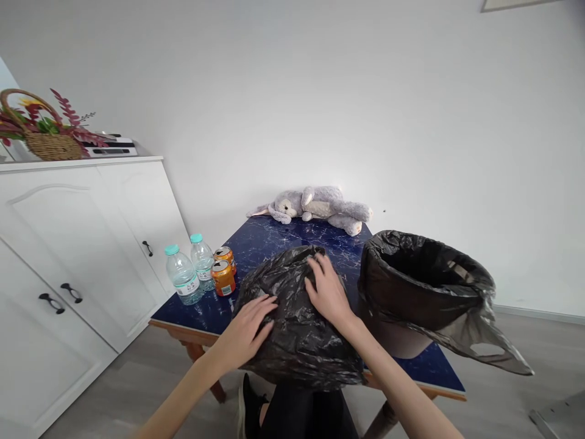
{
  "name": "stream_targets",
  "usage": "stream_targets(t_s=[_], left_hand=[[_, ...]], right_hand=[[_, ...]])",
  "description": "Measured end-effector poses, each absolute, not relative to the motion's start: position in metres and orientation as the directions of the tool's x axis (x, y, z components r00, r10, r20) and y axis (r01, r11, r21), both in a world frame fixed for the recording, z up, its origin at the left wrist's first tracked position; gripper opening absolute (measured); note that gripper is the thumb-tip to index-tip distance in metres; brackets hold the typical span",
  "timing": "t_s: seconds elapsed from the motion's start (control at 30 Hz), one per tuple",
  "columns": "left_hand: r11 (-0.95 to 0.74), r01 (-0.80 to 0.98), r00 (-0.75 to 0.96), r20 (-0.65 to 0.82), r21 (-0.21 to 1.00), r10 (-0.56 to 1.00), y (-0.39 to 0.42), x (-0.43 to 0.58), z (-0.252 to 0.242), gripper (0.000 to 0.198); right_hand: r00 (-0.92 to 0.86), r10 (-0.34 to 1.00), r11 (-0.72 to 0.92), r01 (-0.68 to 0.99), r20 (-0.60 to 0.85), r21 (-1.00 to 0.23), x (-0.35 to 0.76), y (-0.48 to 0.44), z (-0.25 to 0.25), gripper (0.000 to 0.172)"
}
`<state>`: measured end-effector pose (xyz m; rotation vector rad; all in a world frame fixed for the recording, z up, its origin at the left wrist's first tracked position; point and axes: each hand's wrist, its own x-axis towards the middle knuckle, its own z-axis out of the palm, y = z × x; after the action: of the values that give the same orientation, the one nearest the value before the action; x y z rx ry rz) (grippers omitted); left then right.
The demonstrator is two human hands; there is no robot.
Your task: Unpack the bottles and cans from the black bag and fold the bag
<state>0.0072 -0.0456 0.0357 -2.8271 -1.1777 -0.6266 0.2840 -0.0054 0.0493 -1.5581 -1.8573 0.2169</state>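
A bulky black plastic garbage bag (297, 329) stands at the near edge of the blue marbled table (260, 241), its surface crinkled; whatever is inside or beneath it is hidden. My left hand (250, 326) lies on the bag's left side with fingers stretched out. On the upper right of the bag rests my right hand (326, 289), fingers spread and slightly blurred. Neither hand is closed around anything. Just right of my right hand is a trash bin (397, 335) lined with a second black bag (411, 292), whose handle flap hangs over the right side.
Two clear water bottles (183, 274) with teal caps and two orange drink cans (223, 279) stand on the table's left. A grey plush rabbit (320, 204) lies at the back against the wall. White cabinets (77, 244) flank the left, topped by a flower basket (52, 145).
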Motion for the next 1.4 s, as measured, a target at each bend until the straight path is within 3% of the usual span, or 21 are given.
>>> stream_targets(t_s=[0.07,0.17,0.33,0.43,0.57,0.63,0.77,0.87,0.97,1.13,1.27,1.4], left_hand=[[-0.733,0.668,0.685,0.280,0.129,0.673,-0.043,0.002,0.021,0.052],[-0.695,0.715,0.662,0.246,0.075,0.708,-0.029,-0.018,0.002,0.053],[-0.627,0.778,0.576,0.359,0.034,0.735,-0.035,-0.024,0.013,0.044],[-0.728,0.681,0.677,0.312,0.077,0.666,-0.069,0.002,0.026,0.047],[-0.823,0.568,0.805,0.197,0.013,0.559,-0.106,0.036,0.005,0.111],[-0.793,0.607,0.783,0.216,-0.053,0.584,-0.109,0.041,-0.017,0.122],[-0.757,0.648,0.733,0.342,-0.086,0.588,-0.096,0.028,-0.043,0.095],[-0.804,0.594,0.740,0.415,-0.036,0.529,-0.088,0.003,-0.034,0.067],[-0.776,0.628,0.662,0.485,0.056,0.572,-0.080,-0.030,-0.013,0.047],[-0.608,0.784,0.435,0.587,0.126,0.683,-0.065,-0.083,0.017,0.046],[-0.682,0.731,0.609,0.473,-0.022,0.637,-0.066,-0.099,0.027,0.063],[-0.736,0.668,0.714,0.373,-0.111,0.593,-0.076,-0.098,0.014,0.066]], right_hand=[[-0.172,0.959,0.256,0.865,0.226,-0.432,0.286,-0.010,0.027,0.064],[-0.206,0.977,0.209,0.895,0.050,-0.394,0.293,-0.016,-0.002,0.073],[-0.176,0.984,0.165,0.922,0.000,-0.352,0.296,-0.029,-0.018,0.073],[-0.143,0.990,0.137,0.942,0.004,-0.306,0.289,-0.035,-0.014,0.070],[-0.099,0.995,0.102,0.966,0.027,-0.238,0.281,-0.042,-0.005,0.063],[-0.076,0.997,0.081,0.974,0.032,-0.211,0.280,-0.044,0.000,0.062],[-0.053,0.998,0.060,0.982,0.040,-0.179,0.281,-0.055,0.009,0.062],[-0.066,0.996,0.075,0.981,0.053,-0.179,0.286,-0.073,0.015,0.060],[-0.150,0.988,0.151,0.952,0.026,-0.267,0.296,-0.098,0.020,0.062],[-0.487,0.869,0.396,0.787,-0.084,-0.473,0.312,-0.125,0.027,0.090],[-0.541,0.841,0.492,0.771,-0.006,-0.405,0.313,-0.115,0.018,0.092],[-0.512,0.858,0.498,0.813,0.040,-0.301,0.311,-0.102,-0.008,0.091]])
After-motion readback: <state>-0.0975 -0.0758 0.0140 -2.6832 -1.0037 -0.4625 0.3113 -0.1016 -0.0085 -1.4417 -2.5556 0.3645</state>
